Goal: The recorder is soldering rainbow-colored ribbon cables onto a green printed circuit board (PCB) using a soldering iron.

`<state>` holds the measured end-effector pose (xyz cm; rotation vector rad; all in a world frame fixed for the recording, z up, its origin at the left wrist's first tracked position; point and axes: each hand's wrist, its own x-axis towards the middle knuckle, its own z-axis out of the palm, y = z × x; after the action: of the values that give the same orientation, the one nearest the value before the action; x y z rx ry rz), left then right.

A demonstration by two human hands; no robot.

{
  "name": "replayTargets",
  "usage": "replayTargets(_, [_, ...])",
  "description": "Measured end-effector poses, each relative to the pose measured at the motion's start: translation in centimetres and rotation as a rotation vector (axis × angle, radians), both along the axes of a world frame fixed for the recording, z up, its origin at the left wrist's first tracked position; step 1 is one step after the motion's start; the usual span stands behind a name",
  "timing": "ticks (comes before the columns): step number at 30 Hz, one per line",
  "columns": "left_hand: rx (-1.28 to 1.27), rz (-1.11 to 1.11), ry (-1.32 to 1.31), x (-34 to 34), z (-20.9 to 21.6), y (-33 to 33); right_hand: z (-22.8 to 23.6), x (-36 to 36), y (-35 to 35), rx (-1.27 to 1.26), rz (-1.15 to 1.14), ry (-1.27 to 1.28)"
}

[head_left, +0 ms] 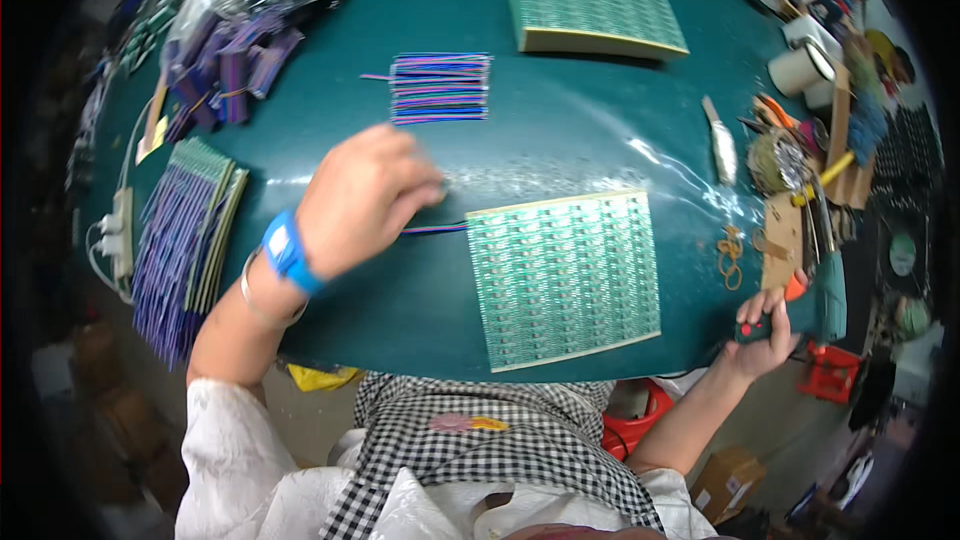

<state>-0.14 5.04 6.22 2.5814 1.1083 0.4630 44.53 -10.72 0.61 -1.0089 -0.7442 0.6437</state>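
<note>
My left hand (370, 190), with a blue wristband (290, 252), is over the mat left of centre. Its fingers curl toward the thumb in a pinch, blurred by motion; what they hold is too small to make out. Close below the fingers, thin coloured wires (435, 230) reach the upper left edge of a green circuit board panel (568, 280). The panel lies flat, covered with rows of small repeated circuits. At the right table edge, my right hand (768, 335) is closed around a tool with a dark and orange handle (752, 328); its full shape is hidden.
Beyond my left hand lies a row of blue and purple wires (440, 90). A stack of green panels (595, 0) stands at the back. Wired panels (185, 250) and bundled wires (225, 70) are at the left. A wrapped knife-like tool (720, 145), rubber bands (731, 260) and clutter line the right.
</note>
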Motion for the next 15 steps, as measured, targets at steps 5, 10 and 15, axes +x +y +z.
replayTargets(5, [0.199,0.120,-0.080,1.1,-4.8,5.8,0.2,-2.7,-0.9,-0.036,0.117,0.012])
replayTargets(10, [0.013,0.232,-0.084,2.3,-6.1,5.0,2.1,-4.2,-3.3,-0.114,0.147,-0.111])
replayTargets(15, [-0.002,0.261,-0.157,2.4,-5.7,4.3,2.5,-3.9,-4.8,-0.161,0.230,-0.117])
